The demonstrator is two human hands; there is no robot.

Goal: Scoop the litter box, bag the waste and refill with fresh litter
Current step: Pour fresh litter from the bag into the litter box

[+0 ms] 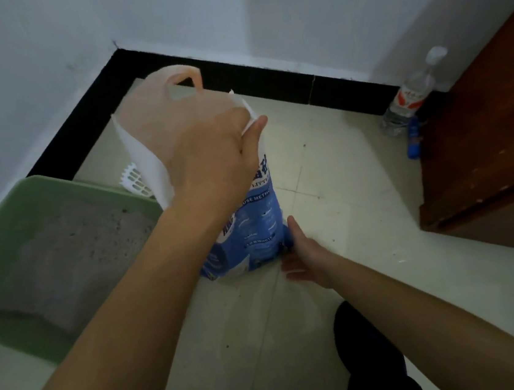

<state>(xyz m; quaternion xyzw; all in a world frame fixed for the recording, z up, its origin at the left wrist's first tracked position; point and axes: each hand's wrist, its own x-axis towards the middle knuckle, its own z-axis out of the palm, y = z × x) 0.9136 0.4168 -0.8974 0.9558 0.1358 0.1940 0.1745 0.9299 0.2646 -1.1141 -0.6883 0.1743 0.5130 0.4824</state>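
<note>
A blue and white litter bag [247,237] stands upright on the tiled floor, its open white top with a handle cut-out [156,110] rising toward the corner. My left hand [212,155] grips the bag's upper edge, thumb pinching the rim. My right hand [304,253] lies against the bag's lower right corner near the floor, fingers spread. The green litter box [1,236] sits at the left, holding grey litter [74,257]. A white slotted scoop [135,179] peeks out behind the bag, beside the box's far rim.
White walls with a black skirting [268,78] meet at the corner behind the bag. A clear water bottle [408,97] and a small blue object [413,138] stand by a brown wooden cabinet [493,142] at the right. My dark-clothed knee [373,358] is at the bottom.
</note>
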